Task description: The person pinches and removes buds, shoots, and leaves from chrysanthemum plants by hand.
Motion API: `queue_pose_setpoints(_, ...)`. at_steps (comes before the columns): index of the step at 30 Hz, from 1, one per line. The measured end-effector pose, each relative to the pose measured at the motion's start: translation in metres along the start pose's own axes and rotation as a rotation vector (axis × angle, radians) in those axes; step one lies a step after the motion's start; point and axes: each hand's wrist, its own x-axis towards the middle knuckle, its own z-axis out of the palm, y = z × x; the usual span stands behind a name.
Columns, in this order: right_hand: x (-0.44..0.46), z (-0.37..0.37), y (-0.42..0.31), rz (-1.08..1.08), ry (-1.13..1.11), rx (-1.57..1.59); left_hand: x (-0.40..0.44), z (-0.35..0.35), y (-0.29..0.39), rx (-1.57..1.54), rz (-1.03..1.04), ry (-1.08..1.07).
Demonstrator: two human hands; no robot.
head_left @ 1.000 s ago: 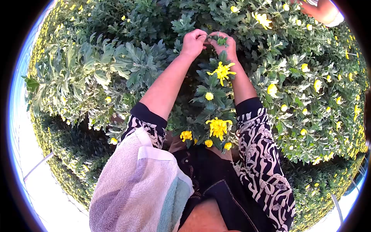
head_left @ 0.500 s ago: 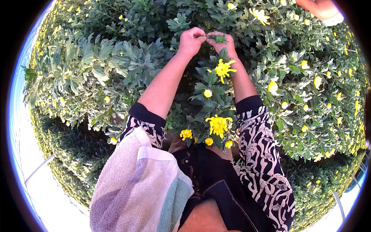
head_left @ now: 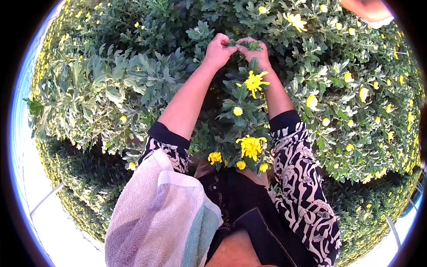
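Observation:
Both hands meet over the plants at the top centre. My left hand (head_left: 218,52) has its thumb and forefinger pinched on a bit of green chrysanthemum shoot. Close beside it, my right hand (head_left: 256,54) is closed around the same leafy chrysanthemum shoot (head_left: 253,45), whose small green tip stands out above the fingers. Exactly where the fingertips grip is too small to make out. Just below the right hand is an open yellow chrysanthemum (head_left: 255,82). Lower down are a round yellow bud (head_left: 238,111) and another open bloom (head_left: 250,147).
Dense chrysanthemum foliage (head_left: 155,73) with scattered yellow buds surrounds both arms. Another person's arm (head_left: 365,9) reaches in at the top right. A striped towel (head_left: 142,218) hangs over my left shoulder. Pale ground (head_left: 49,227) and thin poles show at the lower edges.
The hands stay together, with fingertips shifted slightly; more green now shows by the left fingers. The view has moved a little, and the other person's arm sits slightly higher.

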Motion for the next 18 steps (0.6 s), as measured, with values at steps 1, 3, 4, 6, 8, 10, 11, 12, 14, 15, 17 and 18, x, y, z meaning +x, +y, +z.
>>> queue_pose_setpoints(1, -0.001, 0.000, 0.000, 0.040, -0.009, -0.007, 0.002, 0.000, -0.007, 0.082, 0.000, -0.031)
queue_pose_setpoints(3, 0.000, 0.000, -0.001, 0.078, 0.010, -0.060, 0.009, 0.004, -0.017, 0.160, 0.022, -0.006)
queue_pose_setpoints(4, 0.000, 0.001, 0.007, 0.080, 0.030, -0.069, 0.005, 0.005, -0.012, 0.113, -0.012, 0.024)
queue_pose_setpoints(6, -0.003, 0.002, 0.008, 0.090, 0.034, 0.017, 0.001, 0.005, -0.005, 0.232, -0.083, 0.045)
queue_pose_setpoints(8, -0.009, 0.002, 0.002, 0.073, 0.010, -0.062, 0.011, 0.009, -0.025, 0.408, -0.050, 0.072)
queue_pose_setpoints(10, -0.014, 0.007, -0.003, 0.098, 0.025, -0.020, 0.014, 0.009, -0.036, 0.587, -0.024, 0.097)
queue_pose_setpoints(11, -0.015, 0.007, -0.007, 0.099, 0.065, -0.049, 0.011, 0.008, -0.036, 0.791, 0.032, 0.138)
queue_pose_setpoints(12, -0.016, 0.006, -0.010, 0.104, 0.109, -0.078, 0.007, 0.008, -0.038, 0.994, 0.089, 0.173)
queue_pose_setpoints(14, -0.023, 0.002, -0.008, 0.094, 0.186, -0.012, 0.005, 0.005, -0.032, 0.729, -0.090, 0.042)
queue_pose_setpoints(15, -0.025, -0.001, 0.000, 0.055, 0.213, -0.025, -0.003, 0.005, -0.020, 0.435, -0.214, 0.051)
queue_pose_setpoints(17, -0.048, -0.002, -0.023, 0.140, 0.244, 0.002, -0.030, 0.005, 0.022, 0.244, -0.291, 0.017)
queue_pose_setpoints(18, -0.050, -0.007, 0.004, 0.047, 0.244, 0.071, -0.039, 0.004, 0.031, 0.147, -0.236, -0.034)
